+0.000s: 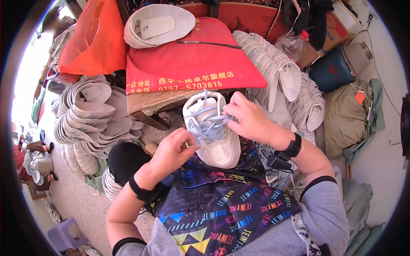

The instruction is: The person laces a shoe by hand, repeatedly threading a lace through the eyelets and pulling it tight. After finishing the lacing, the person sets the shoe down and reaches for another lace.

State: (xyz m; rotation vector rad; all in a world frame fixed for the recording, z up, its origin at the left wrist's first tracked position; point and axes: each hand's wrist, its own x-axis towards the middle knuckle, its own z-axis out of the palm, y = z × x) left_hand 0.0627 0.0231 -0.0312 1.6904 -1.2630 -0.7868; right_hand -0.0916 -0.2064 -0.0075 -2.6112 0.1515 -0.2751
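A white and cream sneaker rests in my lap, its toe pointing toward me. Light blue shoelaces criss-cross its front and lie in loose loops near the tongue. On the shoe's right side, my right hand pinches a strand of the lace between thumb and fingers. My left hand is beside the shoe's left edge with thumb and forefinger pressed together. What those left fingertips hold, if anything, is too small to make out. A dark patterned apron covers my lap beneath the shoe.
Ahead is a wooden bench under a red bag, with a pale shoe upper on top. Stacked uppers fill the left, and more uppers the right. A bundle of blue laces hangs by my right forearm.
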